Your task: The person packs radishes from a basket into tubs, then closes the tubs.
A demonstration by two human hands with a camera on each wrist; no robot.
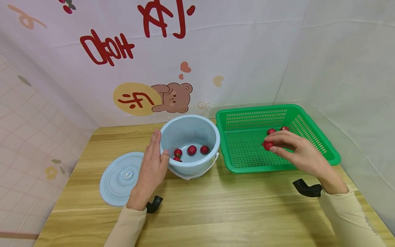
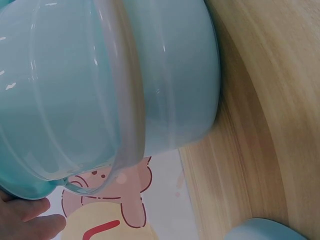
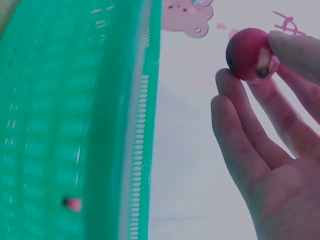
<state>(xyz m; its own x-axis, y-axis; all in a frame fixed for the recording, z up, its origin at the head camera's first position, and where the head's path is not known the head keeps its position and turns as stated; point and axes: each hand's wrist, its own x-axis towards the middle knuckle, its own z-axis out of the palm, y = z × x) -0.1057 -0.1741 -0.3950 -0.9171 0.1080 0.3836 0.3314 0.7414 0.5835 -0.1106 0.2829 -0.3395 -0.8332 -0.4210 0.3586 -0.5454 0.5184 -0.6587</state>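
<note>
Head view: the right hand (image 1: 297, 152) pinches a small, round, red radish (image 1: 267, 145) between thumb and fingertips, above a green plastic mesh basket (image 1: 262, 169); two more red radishes (image 1: 271, 131) lie just beyond those fingers. The left hand (image 1: 152, 164), fingers straight, touches a pale-blue round plastic bucket (image 1: 188, 128), four red radishes (image 1: 191, 150) inside right of its fingers.
</note>
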